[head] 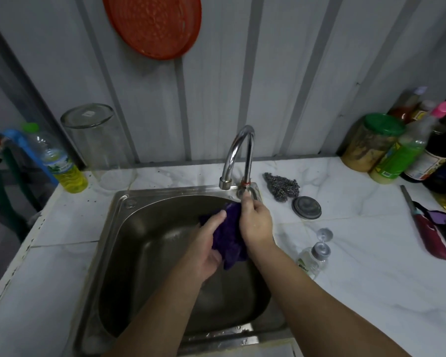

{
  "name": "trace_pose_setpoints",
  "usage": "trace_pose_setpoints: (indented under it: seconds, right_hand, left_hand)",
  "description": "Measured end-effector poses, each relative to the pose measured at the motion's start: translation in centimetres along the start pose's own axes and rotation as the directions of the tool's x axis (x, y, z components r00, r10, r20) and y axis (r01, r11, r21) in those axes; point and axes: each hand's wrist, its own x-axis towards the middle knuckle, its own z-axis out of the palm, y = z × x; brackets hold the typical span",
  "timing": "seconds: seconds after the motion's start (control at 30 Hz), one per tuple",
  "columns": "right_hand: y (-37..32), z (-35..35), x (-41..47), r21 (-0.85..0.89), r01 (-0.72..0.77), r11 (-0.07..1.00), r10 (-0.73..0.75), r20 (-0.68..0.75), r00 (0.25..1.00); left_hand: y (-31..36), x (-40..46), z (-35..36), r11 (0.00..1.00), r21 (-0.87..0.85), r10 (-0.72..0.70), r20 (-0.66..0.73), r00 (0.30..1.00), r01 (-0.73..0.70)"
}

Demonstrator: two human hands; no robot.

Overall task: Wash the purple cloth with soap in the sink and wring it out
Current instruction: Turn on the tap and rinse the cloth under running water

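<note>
The purple cloth (228,233) hangs bunched over the steel sink (150,253), between my two hands. My left hand (206,248) grips its left side, fingers curled round the fabric. My right hand (255,220) is just right of the cloth, with its fingers up at the tap handle (246,188) beside the chrome gooseneck faucet (238,153). I cannot tell whether that hand also pinches the cloth. A small clear soap bottle (313,258) with a silver cap stands on the counter right of the sink.
A steel wool pad (282,186) and a round metal lid (306,207) lie behind the sink's right corner. Bottles and jars (397,148) crowd the back right, a red-handled knife (426,228) lies at right. A yellow liquid bottle (62,163) and an inverted glass jar (98,143) stand at back left.
</note>
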Motion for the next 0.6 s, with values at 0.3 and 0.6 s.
trace_pose_setpoints:
  seconds: [0.3,0.6]
  right_hand:
    - [-6.0,-5.4,4.1,-0.534,0.144,0.833,0.062,0.349,0.935]
    - [-9.6,-8.4,13.1,-0.722,0.503,0.474,-0.167,0.487,0.857]
  left_hand:
    - [1.3,1.1,0.5,1.0,0.015,0.016,-0.179,0.984,-0.014]
    - [2.1,2.9,1.5,0.995,-0.099,0.011,-0.165,0.986,-0.027]
